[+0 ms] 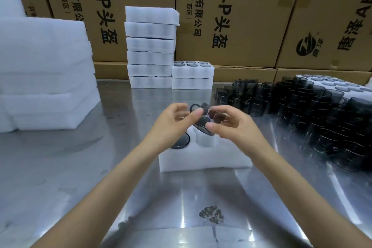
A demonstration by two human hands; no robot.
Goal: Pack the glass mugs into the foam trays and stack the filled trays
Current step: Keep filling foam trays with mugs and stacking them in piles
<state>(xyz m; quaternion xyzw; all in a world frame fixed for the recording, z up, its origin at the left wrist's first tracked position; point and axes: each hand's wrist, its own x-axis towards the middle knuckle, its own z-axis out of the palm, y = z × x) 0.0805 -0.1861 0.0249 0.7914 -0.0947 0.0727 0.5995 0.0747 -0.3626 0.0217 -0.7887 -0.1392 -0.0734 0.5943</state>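
Two hands on one smoky glass mug (203, 122): left hand (173, 121) and right hand (231, 125) both pinch it, tilted, just above the foam tray (205, 157) beneath them.

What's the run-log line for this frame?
left hand: holds mug | right hand: holds mug | mug: tilted above tray | tray: one mug seated
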